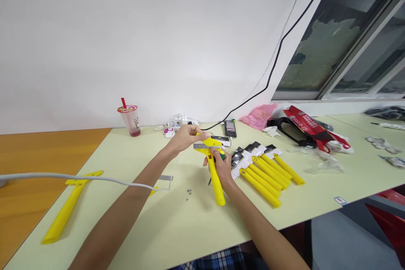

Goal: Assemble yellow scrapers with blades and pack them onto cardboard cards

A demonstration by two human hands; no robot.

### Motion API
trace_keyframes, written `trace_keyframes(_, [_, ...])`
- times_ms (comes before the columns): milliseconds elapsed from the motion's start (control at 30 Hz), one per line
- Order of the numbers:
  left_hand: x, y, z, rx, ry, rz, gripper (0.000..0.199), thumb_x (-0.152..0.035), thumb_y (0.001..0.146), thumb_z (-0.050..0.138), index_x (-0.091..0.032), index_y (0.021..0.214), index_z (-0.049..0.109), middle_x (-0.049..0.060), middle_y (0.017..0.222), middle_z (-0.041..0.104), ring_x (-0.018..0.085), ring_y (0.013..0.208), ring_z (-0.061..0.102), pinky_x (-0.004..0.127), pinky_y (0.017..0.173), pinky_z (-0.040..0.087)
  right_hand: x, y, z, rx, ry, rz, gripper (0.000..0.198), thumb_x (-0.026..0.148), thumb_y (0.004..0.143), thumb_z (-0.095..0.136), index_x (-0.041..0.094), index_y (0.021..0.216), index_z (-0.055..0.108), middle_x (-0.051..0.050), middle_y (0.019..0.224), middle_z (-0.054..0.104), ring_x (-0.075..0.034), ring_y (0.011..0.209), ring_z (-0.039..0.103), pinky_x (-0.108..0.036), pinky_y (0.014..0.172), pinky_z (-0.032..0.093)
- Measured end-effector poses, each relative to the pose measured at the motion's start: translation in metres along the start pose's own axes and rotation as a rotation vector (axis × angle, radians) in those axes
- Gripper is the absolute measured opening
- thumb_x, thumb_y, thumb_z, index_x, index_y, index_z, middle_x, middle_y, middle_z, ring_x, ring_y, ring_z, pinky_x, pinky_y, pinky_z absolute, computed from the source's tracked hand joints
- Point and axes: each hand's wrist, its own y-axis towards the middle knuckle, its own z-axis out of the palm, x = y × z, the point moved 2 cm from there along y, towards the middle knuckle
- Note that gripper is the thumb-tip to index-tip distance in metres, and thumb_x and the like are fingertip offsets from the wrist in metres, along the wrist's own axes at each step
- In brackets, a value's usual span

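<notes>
My left hand [186, 138] pinches a yellow plastic plate [211, 141] at the head of a yellow scraper [216, 183]. A thin grey blade [202, 146] lies across that head, under the plate. My right hand [222, 168] is closed around the scraper's neck, its handle pointing down toward me. A dark green piece [222, 155], perhaps a tool handle, shows in the right palm; most of it is hidden. Several small screws [189, 191] lie on the table below. Another blade [166, 177] and a small yellow part lie by my left forearm.
Several finished-looking yellow scrapers [262, 177] with black-and-white heads lie at the right. A separate yellow handle [68, 206] is at the left. Behind stand a lidded cup [129, 120] and a phone [230, 128]. A white cable [79, 178] crosses the left foreground. A red bag [308, 124] lies far right.
</notes>
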Motion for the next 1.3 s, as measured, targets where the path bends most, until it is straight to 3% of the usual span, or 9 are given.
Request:
trace_keyframes(67, [0.005, 0.001, 0.005, 0.016, 0.003, -0.001, 0.05, -0.06, 0.074, 0.093, -0.017, 0.074, 0.067, 0.01, 0.102, 0.079, 0.021, 0.094, 0.069, 0.031, 0.079, 0.05, 0.0, 0.001, -0.001, -0.025, 0.027, -0.006, 0.032, 0.055, 0.083, 0.072, 0.026, 0.079, 0.058, 0.0, 0.052, 0.067, -0.016, 0.041, 0.048, -0.03, 0.043, 0.037])
trace_keyframes(300, [0.018, 0.002, 0.01, 0.038, 0.058, -0.005, 0.054, -0.064, 0.078, 0.09, -0.018, 0.081, 0.063, 0.004, 0.087, 0.072, 0.018, 0.085, 0.067, 0.031, 0.078, 0.052, -0.002, 0.004, -0.005, -0.076, 0.083, 0.006, 0.03, 0.052, 0.082, 0.071, 0.026, 0.08, 0.057, 0.0, 0.055, 0.07, -0.015, 0.039, 0.045, -0.029, 0.04, 0.035])
trace_keyframes(567, [0.013, -0.001, 0.011, 0.116, 0.027, -0.006, 0.057, -0.056, 0.074, 0.096, -0.019, 0.11, 0.072, 0.012, 0.11, 0.078, 0.024, 0.096, 0.075, 0.031, 0.067, 0.062, -0.002, 0.004, -0.005, -0.084, 0.058, -0.006, 0.033, 0.056, 0.084, 0.07, 0.024, 0.081, 0.061, 0.0, 0.056, 0.069, -0.014, 0.039, 0.045, -0.029, 0.039, 0.035])
trace_keyframes(733, [0.012, 0.001, 0.006, 0.168, 0.059, -0.014, 0.049, -0.058, 0.077, 0.093, -0.017, 0.102, 0.084, 0.014, 0.11, 0.081, 0.025, 0.095, 0.075, 0.03, 0.065, 0.064, -0.004, 0.004, -0.003, -0.029, 0.075, -0.002, 0.04, 0.061, 0.086, 0.073, 0.023, 0.09, 0.065, -0.001, 0.06, 0.071, -0.014, 0.042, 0.047, -0.028, 0.041, 0.036])
trace_keyframes(1033, [0.005, 0.001, -0.006, 0.14, 0.08, -0.036, 0.04, -0.047, 0.075, 0.097, -0.016, 0.097, 0.087, 0.012, 0.095, 0.083, 0.022, 0.085, 0.075, 0.03, 0.065, 0.064, -0.013, 0.004, 0.0, 0.089, 0.151, 0.05, 0.047, 0.06, 0.081, 0.087, 0.022, 0.096, 0.064, -0.002, 0.076, 0.077, -0.011, 0.047, 0.043, -0.024, 0.042, 0.035])
trace_keyframes(1300, [0.01, 0.004, -0.009, 0.146, 0.101, -0.046, 0.04, -0.045, 0.076, 0.095, -0.013, 0.098, 0.086, 0.013, 0.096, 0.083, 0.021, 0.085, 0.076, 0.028, 0.066, 0.064, -0.011, 0.004, 0.0, 0.156, 0.172, 0.075, 0.04, 0.056, 0.082, 0.086, 0.02, 0.085, 0.068, 0.001, 0.071, 0.069, -0.01, 0.047, 0.041, -0.023, 0.037, 0.032])
